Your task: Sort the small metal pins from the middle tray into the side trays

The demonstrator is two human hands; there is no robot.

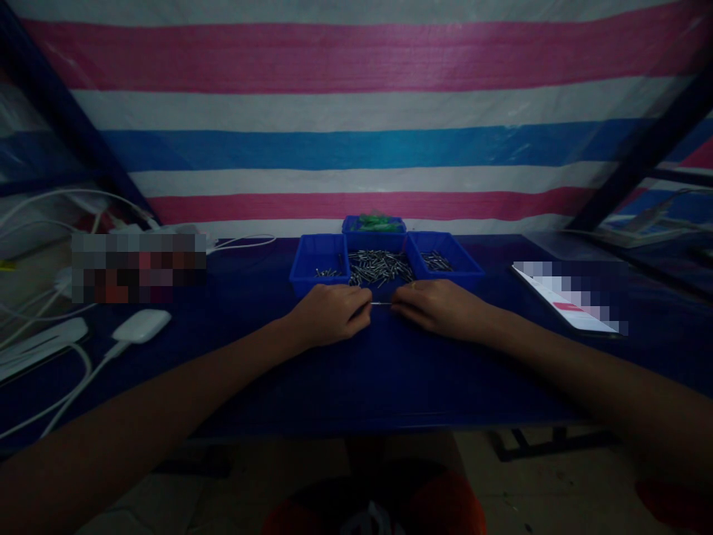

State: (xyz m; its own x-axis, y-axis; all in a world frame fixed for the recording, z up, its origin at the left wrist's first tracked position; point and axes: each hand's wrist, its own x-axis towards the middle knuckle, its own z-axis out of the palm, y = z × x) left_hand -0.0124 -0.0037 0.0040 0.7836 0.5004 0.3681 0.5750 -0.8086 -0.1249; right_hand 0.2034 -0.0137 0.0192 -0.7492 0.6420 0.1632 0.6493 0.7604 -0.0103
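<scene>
Between my two hands runs a thin shiny metal pin (pixel 381 303), held level just above the table. My left hand (pixel 333 313) is closed in a pinch at its left end. The other end sits in the closed fingertips of my right hand (pixel 437 308). Fingers cover both ends, so its exact kind does not show. Just beyond the hands lies a loose pile of small metal pins or screws (pixel 379 266). A blue bin (pixel 320 247) on the left and another blue bin (pixel 445 249) on the right hold more such pieces.
Behind the pile stands a third blue bin (pixel 356 232) with green pieces (pixel 380 221). A tablet-like device (pixel 579 316) lies on the right of the blue table (pixel 362 386). On the left are a white charger (pixel 142 325) and cables. Striped sheeting (pixel 356 148) hangs behind.
</scene>
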